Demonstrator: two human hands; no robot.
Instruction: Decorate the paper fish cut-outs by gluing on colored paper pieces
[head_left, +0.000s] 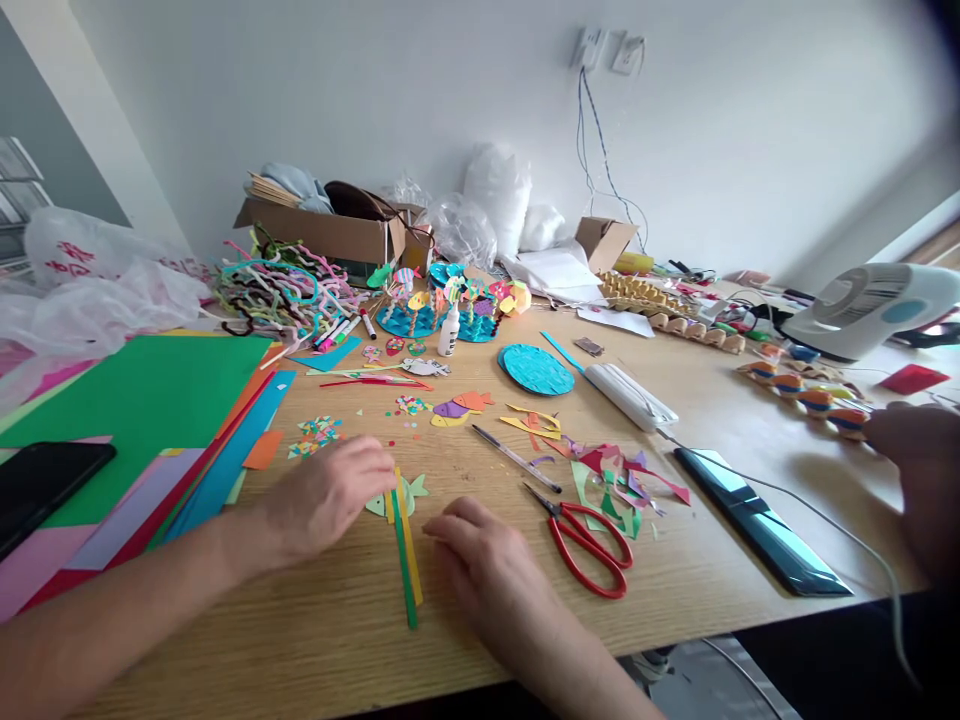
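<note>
My left hand (330,500) is closed, fingertips together at the upper ends of a green paper strip (407,570) and a yellow paper strip (411,560). Whether it grips them is hidden. Both strips lie over a pale green paper fish (409,492). Just right of the strips, my right hand (484,565) rests with curled fingers; nothing shows in them. Red-handled scissors (592,545) and a pen (517,458) lie to its right. Ahead are purple and orange paper fish (465,405) and a heap of paper confetti (315,437).
Colored paper sheets (150,390) and a black phone (52,490) lie left. Paper scraps (622,480), a white power strip (630,395) and a cabled dark device (757,520) lie right. Farther back stand a glue bottle (448,333) and pipe cleaners (292,290). Another person's hand (911,450) is far right.
</note>
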